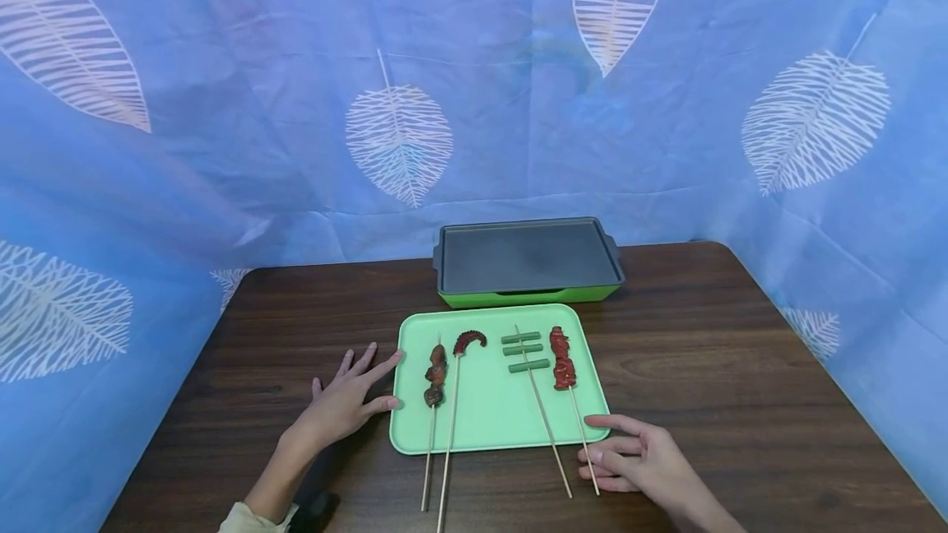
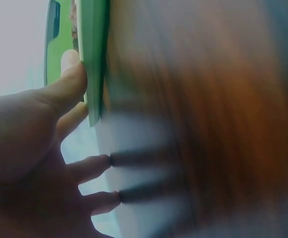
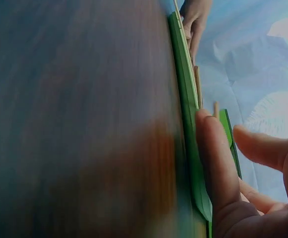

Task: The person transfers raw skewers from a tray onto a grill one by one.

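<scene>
A light green tray [image 1: 492, 426] lies on the table with several food skewers on it. From left to right these are a brown skewer with rounded chunks [image 1: 435, 377], a curled dark-red tentacle skewer [image 1: 470, 340], a skewer of green stalk pieces [image 1: 527, 349] and a red meat skewer [image 1: 563, 359]. My left hand [image 1: 336, 408] is spread at the tray's left edge, thumb and index finger at the rim. At the lower right corner, my right hand [image 1: 637, 459] has its index finger at the rim. The meat skewer's stick crosses over its lower fingers, while thumb and finger stand apart in the right wrist view.
Behind the tray stands a green grill box with a dark flat plate [image 1: 529, 257] on top. All of it sits on a dark wooden table [image 1: 711, 352]. A blue cloth with white leaf prints [image 1: 481, 64] hangs behind and on both sides. Stick ends overhang the tray's near edge.
</scene>
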